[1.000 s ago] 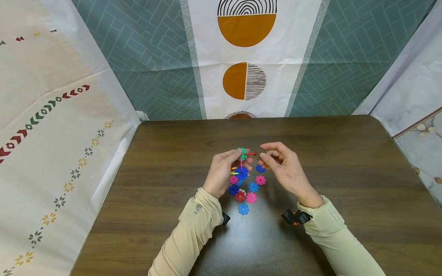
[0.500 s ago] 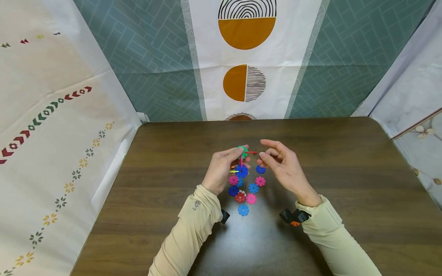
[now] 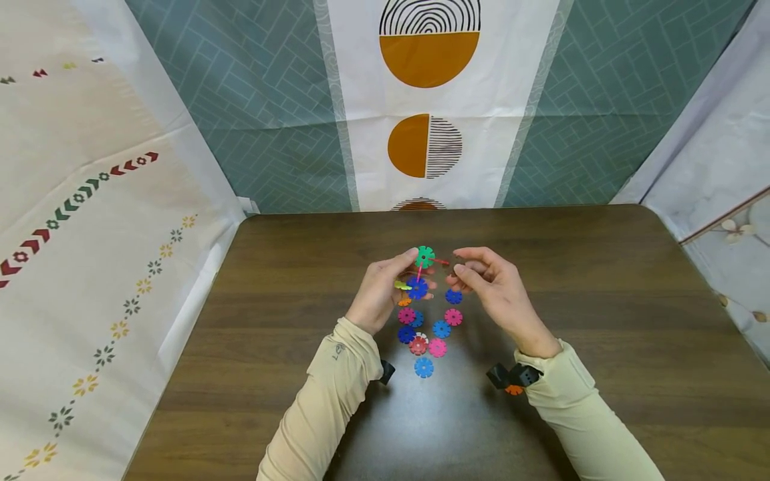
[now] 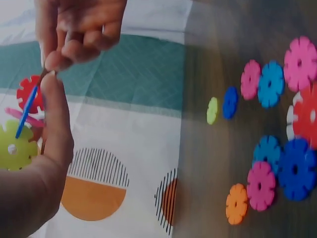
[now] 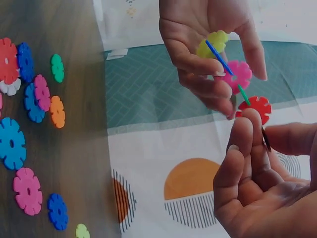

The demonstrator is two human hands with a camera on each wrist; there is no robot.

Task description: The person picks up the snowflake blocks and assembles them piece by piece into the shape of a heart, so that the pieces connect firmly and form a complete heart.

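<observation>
In the head view my left hand point(image 3: 375, 294) holds a chain of interlocked plastic snowflake discs above the table. It includes a green disc point(image 3: 425, 256), a blue disc point(image 3: 417, 288), a yellow-green disc point(image 5: 216, 43), a pink disc point(image 5: 237, 77) and a red disc point(image 5: 258, 110). Left fingers curl behind the yellow-green end, while the thumb stands near the green disc. My right hand point(image 3: 502, 297) pinches a thin dark disc point(image 5: 266, 140) between thumb and fingertips, seen nearly edge-on. That dark disc sits close to the red end of the chain.
Loose discs lie on the brown table point(image 3: 271, 334) beneath the hands, among them a light blue disc point(image 3: 424, 367), a pink disc point(image 3: 454, 317) and an orange disc point(image 4: 237, 204). An orange disc point(image 3: 514, 389) lies by the right wrist camera point(image 3: 514, 376). Patterned cloths hang behind the table.
My left hand has lifted and turned the chain slightly, its thumb drawing back from the green disc. An orange disc on the table shows more plainly. The right hand has barely moved.
</observation>
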